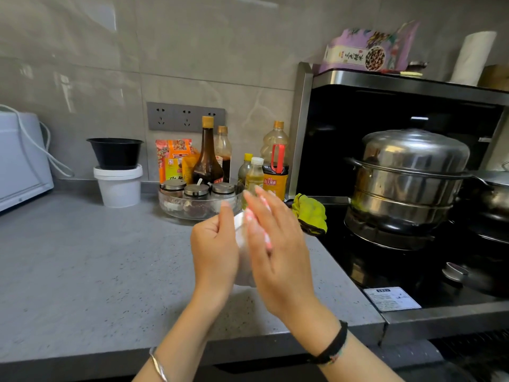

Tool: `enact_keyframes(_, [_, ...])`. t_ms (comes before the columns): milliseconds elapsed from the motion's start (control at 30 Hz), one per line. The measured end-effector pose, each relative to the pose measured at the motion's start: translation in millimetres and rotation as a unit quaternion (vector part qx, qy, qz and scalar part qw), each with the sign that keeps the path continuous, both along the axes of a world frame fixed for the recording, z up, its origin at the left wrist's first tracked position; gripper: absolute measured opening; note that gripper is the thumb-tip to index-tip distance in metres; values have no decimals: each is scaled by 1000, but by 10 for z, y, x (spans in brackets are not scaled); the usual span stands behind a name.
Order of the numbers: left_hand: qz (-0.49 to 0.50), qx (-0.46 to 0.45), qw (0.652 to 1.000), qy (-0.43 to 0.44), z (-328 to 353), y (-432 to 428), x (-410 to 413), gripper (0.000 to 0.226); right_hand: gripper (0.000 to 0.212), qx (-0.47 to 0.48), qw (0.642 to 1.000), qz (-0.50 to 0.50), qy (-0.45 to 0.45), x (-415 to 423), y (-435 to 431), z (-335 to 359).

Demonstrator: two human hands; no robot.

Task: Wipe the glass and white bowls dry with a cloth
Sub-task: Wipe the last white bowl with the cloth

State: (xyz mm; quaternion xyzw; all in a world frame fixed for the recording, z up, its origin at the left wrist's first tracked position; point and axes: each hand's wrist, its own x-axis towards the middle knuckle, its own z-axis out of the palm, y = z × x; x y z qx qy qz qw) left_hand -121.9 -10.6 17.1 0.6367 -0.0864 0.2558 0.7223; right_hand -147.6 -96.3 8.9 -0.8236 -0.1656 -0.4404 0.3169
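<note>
A white bowl (pixel 243 260) is held on edge between my two hands above the grey counter (pixel 96 266). My left hand (pixel 214 249) grips its left side, thumb over the rim. My right hand (pixel 278 244) presses a white cloth with pink marks (pixel 261 221) flat against the bowl's other side, fingers stretched out. Most of the bowl and cloth is hidden by the hands. No glass bowl is identifiable apart from the glass dish of spice jars (pixel 198 205) behind my hands.
Sauce and oil bottles (pixel 208 153) and snack packets stand against the wall. A yellow-green rag (pixel 309 213) lies by the stove, where a steel steamer pot (pixel 407 177) sits. A white tub with a black bowl (pixel 115 153) on it and a white appliance (pixel 19 158) stand at left.
</note>
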Motion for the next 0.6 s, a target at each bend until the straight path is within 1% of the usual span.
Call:
enact_keyframes(33, [-1, -10, 1000, 2, 0, 0, -14, 57, 45, -41, 999, -11, -25, 6, -1, 1])
enact_keyframes(67, [-3, -19, 1000, 6, 0, 2, -26, 56, 45, -61, 998, -5, -33, 13, -19, 12])
enact_keyframes(100, [-4, -27, 999, 16, 2, 7, -36, 55, 45, -44, 999, 21, -20, 29, -51, 37])
enact_keyframes(133, [-5, -39, 999, 30, 9, 15, -48, 53, 45, 5, 998, 60, 15, 46, -98, 75])
enact_keyframes(167, [-10, -53, 998, 44, 20, 25, -59, 52, 45, 82, 989, 103, 68, 61, -147, 117])
enact_keyframes(233, [-17, -73, 996, 58, 36, 41, -66, 52, 50, 237, 940, 169, 178, 108, -229, 155])
enact_keyframes(267, [-21, -73, 995, 60, 41, 44, -62, 52, 51, 264, 929, 174, 195, 111, -241, 148])
enact_keyframes(300, [-26, -72, 995, 61, 44, 46, -61, 52, 49, 254, 935, 162, 184, 81, -220, 127])
enact_keyframes(333, [-31, -69, 995, 59, 43, 40, -56, 52, 46, 216, 955, 137, 150, 31, -174, 106])
enact_keyframes(400, [-39, -52, 997, 50, 31, 9, -60, 55, 45, 66, 994, 63, 56, -37, -87, 82])
enact_keyframes(433, [-41, -45, 997, 50, 22, -7, -72, 57, 45, -2, 999, 35, 14, -42, -73, 66])
enact_keyframes(467, [-43, -41, 997, 54, 12, -12, -81, 57, 44, -31, 999, 23, -6, -24, -78, 54])
enact_keyframes(500, [-50, -47, 996, 61, 4, -12, -89, 55, 43, -12, 999, 31, -1, -20, -92, 73])
enact_keyframes(533, [-56, -62, 994, 69, 2, 3, -95, 53, 40, 46, 997, 52, 21, -22, -106, 109])
enact_keyframes(567, [-59, -81, 992, 78, 10, 17, -111, 50, 38, 129, 986, 85, 60, -35, -120, 164])
enact_keyframes(600, [-60, -101, 989, 87, 25, 32, -129, 48, 36, 222, 961, 122, 109, -49, -132, 207])
